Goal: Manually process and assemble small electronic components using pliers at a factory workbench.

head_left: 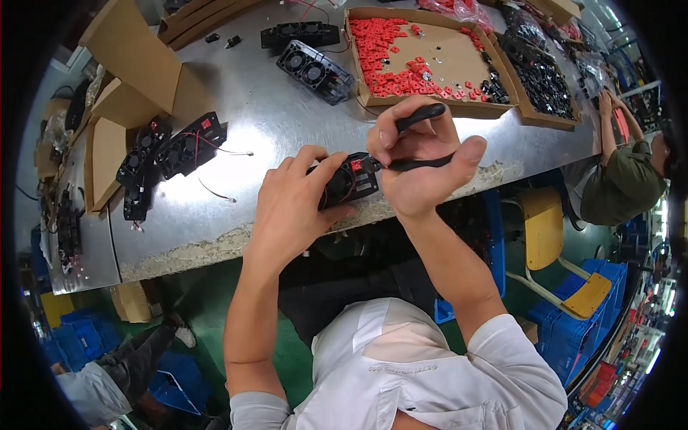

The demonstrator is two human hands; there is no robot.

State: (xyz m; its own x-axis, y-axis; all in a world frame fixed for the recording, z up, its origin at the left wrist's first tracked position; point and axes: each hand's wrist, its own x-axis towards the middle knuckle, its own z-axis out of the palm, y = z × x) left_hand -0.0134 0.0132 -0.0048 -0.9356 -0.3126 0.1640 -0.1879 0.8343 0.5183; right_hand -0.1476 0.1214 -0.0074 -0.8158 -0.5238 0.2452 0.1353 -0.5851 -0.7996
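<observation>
My left hand (288,197) is closed around a black fan unit (366,183) at the table's front edge. A small red square part (356,165) sits on the unit's right end. In my right hand (419,188) is a pair of black-handled pliers (423,116), the handles spread apart. The tool's head points at the unit's right end; my fingers partly hide it, so I cannot tell whether it touches. Beyond my hands lies a twin-fan unit (314,70) with a clear frame, and another black fan unit (301,34) lies behind it.
More fan units with loose wires (190,149) lie at left beside an open cardboard box (136,89). A cardboard tray (444,106) of red parts stands at the back, next to a box of black parts (537,86). At right are a yellow chair (542,226) and a co-worker (623,175).
</observation>
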